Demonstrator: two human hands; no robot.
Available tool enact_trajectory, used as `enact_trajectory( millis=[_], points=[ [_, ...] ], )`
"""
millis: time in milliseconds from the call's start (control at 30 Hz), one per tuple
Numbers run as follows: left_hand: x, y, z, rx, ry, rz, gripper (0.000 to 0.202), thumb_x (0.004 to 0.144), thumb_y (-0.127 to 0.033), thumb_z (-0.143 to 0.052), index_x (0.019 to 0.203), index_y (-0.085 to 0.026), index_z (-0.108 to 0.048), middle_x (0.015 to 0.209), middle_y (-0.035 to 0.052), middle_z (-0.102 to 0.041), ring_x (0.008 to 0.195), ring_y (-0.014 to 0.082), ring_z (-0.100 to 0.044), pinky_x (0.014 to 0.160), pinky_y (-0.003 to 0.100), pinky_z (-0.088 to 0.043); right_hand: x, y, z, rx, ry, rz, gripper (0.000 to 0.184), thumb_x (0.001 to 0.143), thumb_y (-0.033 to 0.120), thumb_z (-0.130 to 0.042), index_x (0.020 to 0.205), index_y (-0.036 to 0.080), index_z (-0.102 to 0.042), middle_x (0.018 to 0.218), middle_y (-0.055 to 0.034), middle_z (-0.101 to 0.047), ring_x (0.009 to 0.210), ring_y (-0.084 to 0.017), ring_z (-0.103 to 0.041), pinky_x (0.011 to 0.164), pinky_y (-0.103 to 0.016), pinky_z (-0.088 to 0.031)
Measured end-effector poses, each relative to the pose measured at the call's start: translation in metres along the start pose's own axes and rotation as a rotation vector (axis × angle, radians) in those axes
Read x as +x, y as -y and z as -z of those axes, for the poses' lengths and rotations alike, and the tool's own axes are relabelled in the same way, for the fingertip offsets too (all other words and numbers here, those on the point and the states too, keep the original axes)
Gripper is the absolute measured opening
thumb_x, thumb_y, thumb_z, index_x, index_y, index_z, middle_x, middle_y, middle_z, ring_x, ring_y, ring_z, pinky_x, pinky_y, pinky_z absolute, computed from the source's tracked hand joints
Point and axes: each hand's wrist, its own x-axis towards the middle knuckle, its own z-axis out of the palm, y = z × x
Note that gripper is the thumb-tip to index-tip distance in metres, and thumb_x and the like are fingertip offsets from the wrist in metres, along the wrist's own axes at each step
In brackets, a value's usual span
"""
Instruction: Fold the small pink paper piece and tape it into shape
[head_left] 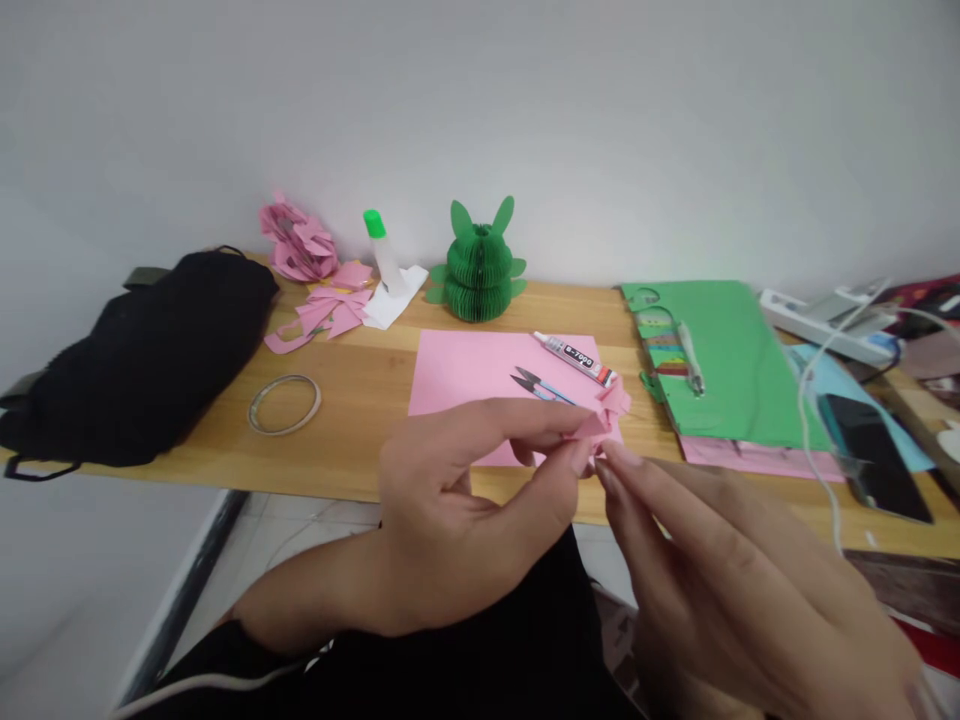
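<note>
My left hand [465,500] pinches a small folded pink paper piece [609,408] between thumb and fingers, just above the table's front edge. My right hand [720,560] comes in from the right with its fingertips pressed against the same piece. Behind them a pink paper sheet [465,370] lies flat on the wooden table [352,390]. On that sheet rest small scissors [541,385] and a glue tube [577,358].
A black bag [142,360] fills the table's left end, with a roll of clear tape [285,404] beside it. Pink paper scraps [315,290], a green-capped glue stick [382,250] and a green honeycomb paper figure [480,265] stand at the back. Green paper [720,360], a phone [874,455] and a power strip [825,320] lie right.
</note>
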Motion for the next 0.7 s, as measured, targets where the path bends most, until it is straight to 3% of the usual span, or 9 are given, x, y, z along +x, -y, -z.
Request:
enact_trajectory(
  millis=[133,267,400,700],
  points=[
    [-0.0010,0.0020,0.0032,0.010,0.024,-0.025,0.034,0.076,-0.008,-0.074,0.095,-0.036,-0.076,0.083,-0.0045,-0.078,0.068,0.0185,-0.070,0.064,0.033,-0.060,0.0084,-0.0017,0.0028,-0.026,0.025,0.044,0.029,0.086,0.007,-0.063,0.110,0.021,-0.071,0.086,-0.0032,-0.078,0.069,-0.014,-0.072,0.064,-0.022,-0.059],
    [-0.0023,0.0037,0.0059,0.038,0.083,-0.071,0.040,0.078,-0.005,-0.071,0.102,-0.037,-0.073,0.090,-0.0057,-0.078,0.072,0.0175,-0.071,0.067,0.032,-0.060,0.0117,-0.0004,0.0037,0.040,0.060,-0.031,0.025,0.087,0.011,-0.062,0.110,0.021,-0.068,0.082,-0.0016,-0.077,0.066,-0.013,-0.071,0.062,-0.022,-0.057],
    [-0.0029,0.0041,0.0054,0.103,0.080,-0.144,0.040,0.078,-0.005,-0.071,0.104,-0.035,-0.072,0.091,-0.0061,-0.078,0.071,0.0135,-0.071,0.066,0.025,-0.058,0.0103,-0.0014,0.0053,0.050,0.114,-0.108,0.012,0.091,0.018,-0.059,0.097,0.020,-0.069,0.075,-0.0009,-0.074,0.058,-0.011,-0.068,0.059,-0.022,-0.055],
    [-0.0026,0.0029,0.0039,0.124,0.060,-0.143,0.039,0.077,-0.006,-0.072,0.104,-0.035,-0.073,0.089,-0.0059,-0.078,0.071,0.0138,-0.071,0.066,0.026,-0.057,0.0064,-0.0012,0.0045,0.044,0.101,-0.161,0.014,0.093,0.022,-0.057,0.094,0.021,-0.071,0.074,-0.0021,-0.074,0.062,-0.013,-0.068,0.061,-0.023,-0.054]
  ],
)
